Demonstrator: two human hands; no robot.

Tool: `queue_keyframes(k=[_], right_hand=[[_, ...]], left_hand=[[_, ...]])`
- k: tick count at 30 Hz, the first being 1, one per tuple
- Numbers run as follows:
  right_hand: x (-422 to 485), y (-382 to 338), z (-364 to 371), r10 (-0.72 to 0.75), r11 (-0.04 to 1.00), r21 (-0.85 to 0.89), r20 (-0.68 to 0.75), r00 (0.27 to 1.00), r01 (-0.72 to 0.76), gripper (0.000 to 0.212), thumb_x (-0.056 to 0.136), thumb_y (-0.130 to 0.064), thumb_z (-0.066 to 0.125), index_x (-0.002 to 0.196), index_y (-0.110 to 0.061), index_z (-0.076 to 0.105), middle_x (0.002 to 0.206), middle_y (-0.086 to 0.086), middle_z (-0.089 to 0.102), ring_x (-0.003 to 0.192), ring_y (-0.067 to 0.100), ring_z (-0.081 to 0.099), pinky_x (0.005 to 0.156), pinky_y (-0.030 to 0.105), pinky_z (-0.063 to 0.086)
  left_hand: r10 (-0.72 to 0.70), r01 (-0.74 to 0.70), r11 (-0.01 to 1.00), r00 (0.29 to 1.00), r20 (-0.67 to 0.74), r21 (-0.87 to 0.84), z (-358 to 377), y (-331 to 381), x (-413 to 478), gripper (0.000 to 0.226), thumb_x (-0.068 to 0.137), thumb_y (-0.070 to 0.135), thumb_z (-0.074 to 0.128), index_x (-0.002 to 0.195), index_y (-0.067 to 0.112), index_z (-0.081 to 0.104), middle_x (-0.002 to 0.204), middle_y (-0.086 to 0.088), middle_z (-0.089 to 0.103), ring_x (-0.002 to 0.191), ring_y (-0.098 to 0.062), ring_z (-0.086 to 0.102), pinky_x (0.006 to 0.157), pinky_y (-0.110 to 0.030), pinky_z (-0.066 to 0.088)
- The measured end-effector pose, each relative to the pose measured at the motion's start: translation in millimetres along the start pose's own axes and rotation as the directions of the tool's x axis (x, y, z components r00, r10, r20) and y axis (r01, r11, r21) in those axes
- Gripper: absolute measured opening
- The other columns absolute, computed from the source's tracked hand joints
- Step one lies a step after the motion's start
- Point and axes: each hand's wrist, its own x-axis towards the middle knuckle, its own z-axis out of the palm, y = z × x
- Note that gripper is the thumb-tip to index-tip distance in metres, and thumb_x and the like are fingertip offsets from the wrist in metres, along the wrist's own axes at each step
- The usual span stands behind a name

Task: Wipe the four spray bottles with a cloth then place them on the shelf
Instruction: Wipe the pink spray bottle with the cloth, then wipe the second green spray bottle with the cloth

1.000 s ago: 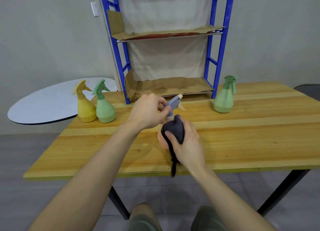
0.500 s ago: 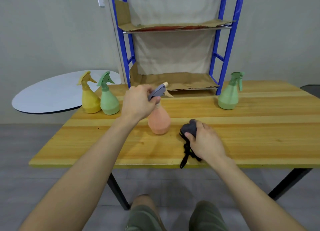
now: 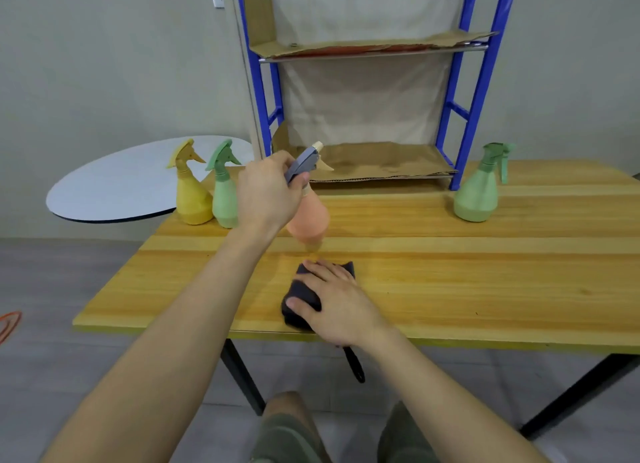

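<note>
I count four spray bottles: one yellow bottle [image 3: 192, 199], two green, left [image 3: 224, 199] and right [image 3: 478, 192], and one orange bottle [image 3: 310, 220]. My left hand [image 3: 266, 195] grips the orange bottle's grey trigger head, tilted before the shelf [image 3: 381, 164], seemingly just off the table [image 3: 485, 272]. My right hand [image 3: 332, 303] lies almost flat on the one dark cloth [image 3: 304, 289] near the front edge.

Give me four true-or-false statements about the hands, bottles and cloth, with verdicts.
1. The left hand grips the orange bottle by its sprayer. True.
2. The right hand wipes the orange bottle with the cloth. False: it rests on the cloth, which lies on the table, apart from that bottle.
3. A bottle stands on the shelf. False: the shelf holds no bottle.
4. The yellow bottle stands beside a green bottle. True.
</note>
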Motion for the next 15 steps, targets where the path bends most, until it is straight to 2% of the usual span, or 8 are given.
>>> queue_keyframes(k=[3,6,8,11,13,15], right_hand=[[-43.8,36.7,-25.2,0.067,0.997,0.029,-0.027,0.997,-0.066,0.068,0.101,-0.074,0.042,0.158,-0.038,0.049,0.175,-0.014,0.03,0.163,0.012,0.018,0.134,0.038,0.013],[-81.4,96.1,-59.3,0.242,0.97,0.013,-0.076,0.967,-0.242,0.079,0.095,-0.079,0.04,0.161,-0.035,0.041,0.171,-0.012,0.036,0.161,0.014,0.026,0.133,0.039,0.019],[-102.9,138.5,-82.4,0.397,0.914,-0.042,-0.121,0.91,-0.404,0.079,0.1,-0.073,0.045,0.163,-0.028,0.033,0.171,-0.003,0.036,0.161,0.02,0.026,0.133,0.046,0.016],[-127.0,174.6,-110.0,0.634,0.732,-0.197,-0.153,0.758,-0.652,0.075,0.102,-0.077,0.033,0.164,-0.034,0.028,0.171,0.013,0.026,0.163,0.033,0.014,0.128,0.063,0.01],[-131.4,178.3,-114.8,0.668,0.669,-0.28,-0.181,0.722,-0.688,0.076,0.103,-0.077,0.028,0.166,-0.034,0.026,0.163,0.015,0.035,0.155,0.035,0.025,0.126,0.062,0.02],[-130.2,173.3,-109.3,0.638,0.673,-0.32,-0.206,0.742,-0.667,0.076,0.107,-0.07,0.026,0.169,-0.027,0.023,0.16,0.013,0.041,0.151,0.034,0.033,0.127,0.057,0.024]], left_hand=[[0.041,-0.041,0.999,0.997,0.059,-0.016,33.6,31.0,2.7,0.028,0.095,0.045,0.078,0.113,0.023,0.077,0.099,-0.002,0.083,0.094,-0.029,0.075,0.083,-0.045,0.061],[0.095,-0.091,0.995,0.987,0.131,-0.033,72.4,72.7,7.1,0.025,0.095,0.045,0.078,0.109,0.025,0.077,0.095,0.0,0.081,0.088,-0.029,0.074,0.079,-0.043,0.061],[0.12,-0.111,0.992,0.978,0.173,-0.058,99.0,101.2,11.2,0.024,0.095,0.045,0.078,0.107,0.024,0.076,0.09,0.0,0.08,0.084,-0.03,0.073,0.077,-0.043,0.061],[0.13,-0.121,0.991,0.97,0.203,-0.057,134.7,142.3,20.3,0.025,0.096,0.044,0.077,0.108,0.022,0.076,0.095,-0.003,0.079,0.09,-0.034,0.073,0.074,-0.037,0.053],[0.129,-0.125,0.992,0.969,0.212,-0.031,153.7,167.8,26.5,0.027,0.097,0.043,0.075,0.111,0.02,0.076,0.101,-0.007,0.078,0.097,-0.037,0.073,0.076,-0.039,0.05],[0.126,-0.131,0.991,0.966,0.226,0.008,169.5,188.3,32.6,0.028,0.099,0.042,0.074,0.112,0.018,0.074,0.107,-0.011,0.077,0.102,-0.039,0.073,0.081,-0.041,0.054]])
